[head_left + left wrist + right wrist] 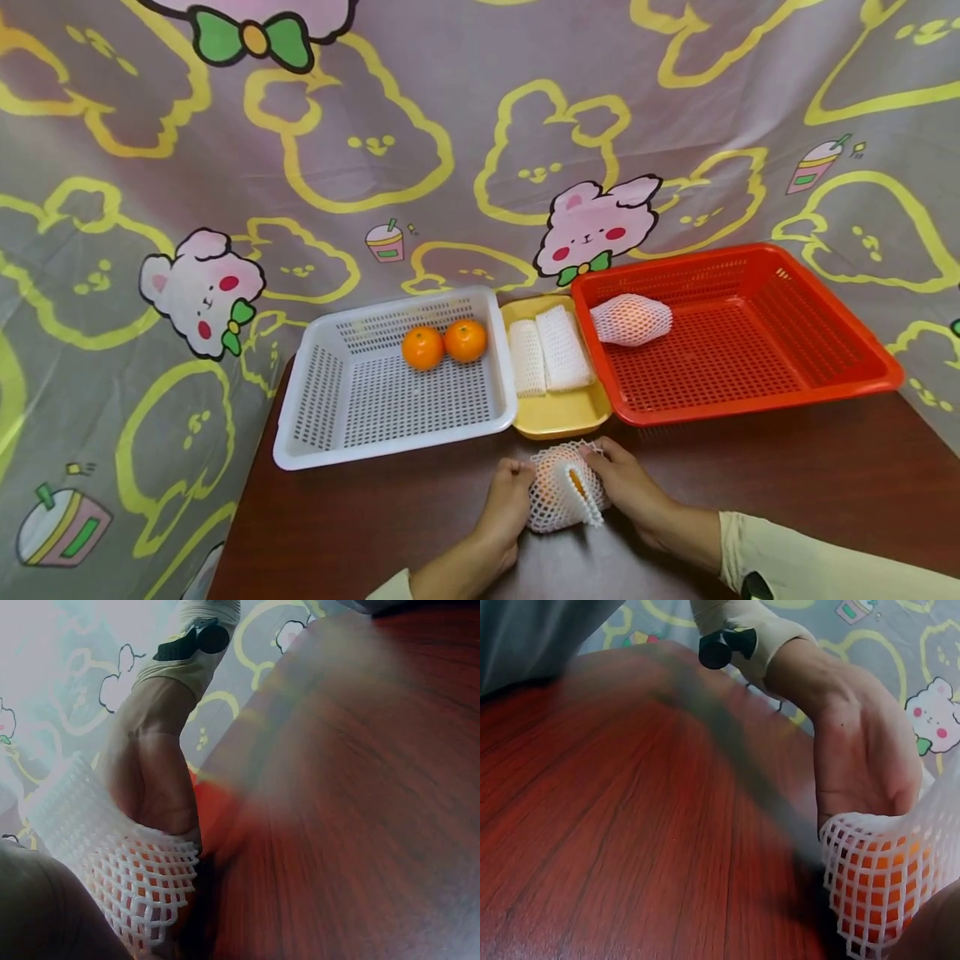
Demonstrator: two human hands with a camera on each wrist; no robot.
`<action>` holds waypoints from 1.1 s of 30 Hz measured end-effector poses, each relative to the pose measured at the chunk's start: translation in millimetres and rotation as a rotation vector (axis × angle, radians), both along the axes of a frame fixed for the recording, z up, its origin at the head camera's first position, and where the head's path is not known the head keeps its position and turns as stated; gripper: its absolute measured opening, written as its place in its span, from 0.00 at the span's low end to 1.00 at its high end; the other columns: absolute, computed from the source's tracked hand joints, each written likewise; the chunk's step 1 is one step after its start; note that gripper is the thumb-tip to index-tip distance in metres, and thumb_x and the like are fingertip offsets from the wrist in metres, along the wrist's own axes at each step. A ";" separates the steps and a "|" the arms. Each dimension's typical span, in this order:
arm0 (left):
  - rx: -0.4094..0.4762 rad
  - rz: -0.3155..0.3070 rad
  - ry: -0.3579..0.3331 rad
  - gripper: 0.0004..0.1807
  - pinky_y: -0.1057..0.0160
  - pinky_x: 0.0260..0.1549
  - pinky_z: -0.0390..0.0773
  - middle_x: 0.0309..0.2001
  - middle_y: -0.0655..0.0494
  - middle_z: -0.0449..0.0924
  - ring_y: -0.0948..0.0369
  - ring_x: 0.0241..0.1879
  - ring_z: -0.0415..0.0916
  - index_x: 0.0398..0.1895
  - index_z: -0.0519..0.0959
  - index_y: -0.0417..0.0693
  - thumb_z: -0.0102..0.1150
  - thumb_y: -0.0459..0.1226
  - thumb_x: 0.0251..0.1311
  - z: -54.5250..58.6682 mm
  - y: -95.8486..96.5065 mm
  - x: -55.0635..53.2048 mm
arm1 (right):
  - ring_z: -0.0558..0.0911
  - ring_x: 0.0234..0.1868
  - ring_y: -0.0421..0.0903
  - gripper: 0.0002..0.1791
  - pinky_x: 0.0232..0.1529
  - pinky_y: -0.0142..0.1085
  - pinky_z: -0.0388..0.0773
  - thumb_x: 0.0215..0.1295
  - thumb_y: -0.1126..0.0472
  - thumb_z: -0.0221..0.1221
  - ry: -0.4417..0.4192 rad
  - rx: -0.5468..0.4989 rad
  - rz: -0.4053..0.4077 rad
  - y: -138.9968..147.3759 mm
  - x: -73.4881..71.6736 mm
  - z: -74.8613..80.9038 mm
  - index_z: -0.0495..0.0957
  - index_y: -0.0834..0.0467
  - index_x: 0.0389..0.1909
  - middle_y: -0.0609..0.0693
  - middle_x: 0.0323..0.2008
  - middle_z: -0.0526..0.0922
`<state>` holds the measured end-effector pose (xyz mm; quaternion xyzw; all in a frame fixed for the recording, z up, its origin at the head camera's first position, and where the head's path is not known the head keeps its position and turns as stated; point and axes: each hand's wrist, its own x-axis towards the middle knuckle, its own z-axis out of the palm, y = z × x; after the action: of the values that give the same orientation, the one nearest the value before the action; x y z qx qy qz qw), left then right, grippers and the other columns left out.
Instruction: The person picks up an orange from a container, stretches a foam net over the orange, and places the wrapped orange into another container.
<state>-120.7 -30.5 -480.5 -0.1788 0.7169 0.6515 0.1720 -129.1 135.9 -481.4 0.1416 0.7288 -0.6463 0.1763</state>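
An orange (889, 862) sits inside a white foam net sleeve (553, 500), low over the front of the table. My left hand (506, 507) grips the sleeve's left side. On the other side my right hand (636, 492) pinches its upper right edge. Part of the netting is folded over, and a slit shows bare orange peel. Up close in the left wrist view, the mesh (142, 881) stretches between both hands. Fingertips of both hands are partly hidden behind the netting.
A white basket (397, 437) holds two bare oranges (444, 343). Beside it a yellow tray (558, 423) carries flat foam sleeves (551, 350). In the red basket (750, 404) at right lies a netted fruit (632, 320). A patterned cloth (450, 125) hangs behind the table (330, 517).
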 end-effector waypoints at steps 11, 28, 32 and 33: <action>0.152 0.028 0.008 0.10 0.62 0.50 0.68 0.49 0.49 0.73 0.55 0.53 0.70 0.47 0.69 0.41 0.43 0.39 0.75 -4.6 5.0 9.1 | 0.77 0.41 0.42 0.14 0.44 0.34 0.75 0.82 0.56 0.46 -0.002 -0.140 -0.106 -9.1 0.1 13.2 0.71 0.64 0.47 0.48 0.35 0.79; 0.243 -0.008 0.082 0.17 0.63 0.50 0.75 0.41 0.54 0.83 0.63 0.44 0.76 0.45 0.80 0.38 0.40 0.37 0.72 8.3 6.9 7.3 | 0.81 0.44 0.42 0.17 0.46 0.36 0.81 0.83 0.53 0.44 -0.051 -0.332 -0.172 -18.5 -2.1 31.0 0.69 0.63 0.56 0.49 0.41 0.81; 0.281 0.004 0.100 0.21 0.63 0.54 0.76 0.48 0.51 0.85 0.63 0.48 0.78 0.53 0.80 0.37 0.39 0.39 0.74 11.1 7.5 7.2 | 0.80 0.45 0.42 0.17 0.47 0.34 0.80 0.83 0.51 0.44 -0.039 -0.313 -0.178 -16.6 -3.6 32.8 0.70 0.61 0.53 0.47 0.41 0.81; 0.285 0.015 0.103 0.21 0.63 0.55 0.75 0.48 0.51 0.85 0.63 0.49 0.78 0.53 0.80 0.37 0.38 0.39 0.75 11.4 7.9 7.1 | 0.80 0.45 0.42 0.17 0.47 0.34 0.80 0.83 0.50 0.45 -0.041 -0.311 -0.174 -16.0 -3.8 33.0 0.70 0.60 0.52 0.47 0.42 0.80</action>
<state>-113.6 -22.6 -469.1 -0.1243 0.6238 0.7562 0.1536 -132.9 119.9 -448.3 0.1885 0.6015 -0.7608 0.1543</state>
